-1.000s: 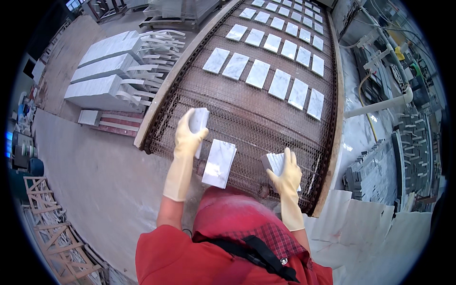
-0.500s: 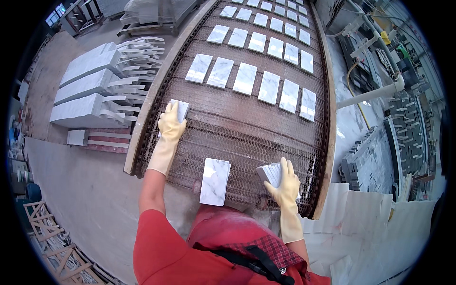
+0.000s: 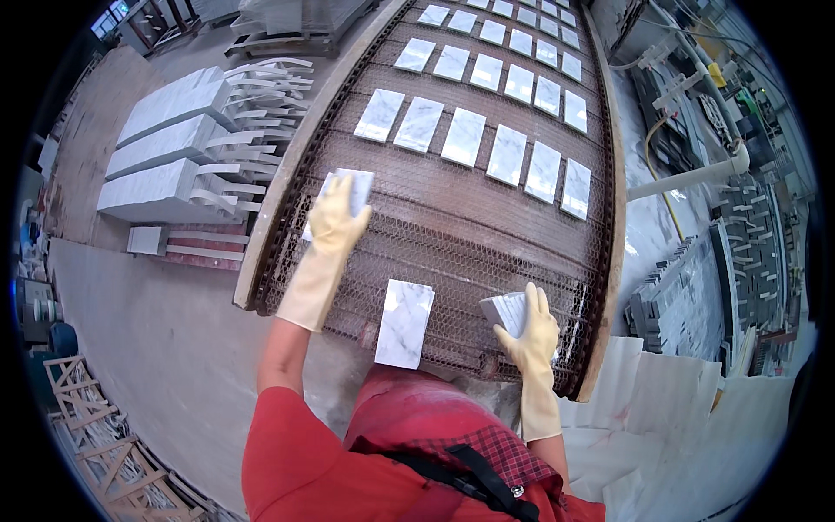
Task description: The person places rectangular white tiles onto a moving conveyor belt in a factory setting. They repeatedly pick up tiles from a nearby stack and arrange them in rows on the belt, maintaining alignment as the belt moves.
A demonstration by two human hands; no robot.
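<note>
My left hand (image 3: 337, 217), in a cream rubber glove, grips a white, grey-veined marble tile (image 3: 358, 193) at the conveyor's left side; the hand covers much of the tile. At the near right, my right hand (image 3: 532, 337), gloved alike, is closed around the side of a leaning stack of marble tiles (image 3: 506, 311), whose edges show in layers. Between the hands, at the near edge, lies a small stack of marble tiles (image 3: 404, 324), slightly out of line. Rows of glossy marble tiles (image 3: 464, 137) lie spaced apart farther up the conveyor's mesh belt (image 3: 435, 230).
A wooden rail (image 3: 280, 200) edges the belt at left and another rail (image 3: 611, 261) at right. Strapped pale stone bundles (image 3: 156, 187) stand on the floor at left. A white pipe (image 3: 696, 178) and stacks of dark strips (image 3: 761, 261) are at right. Wooden crates (image 3: 113, 452) lie lower left.
The view has shifted slightly, so the belt and tiles appear a little up and to the right. My left hand has moved slightly rightward with its tile; my right hand stays at its stack.
</note>
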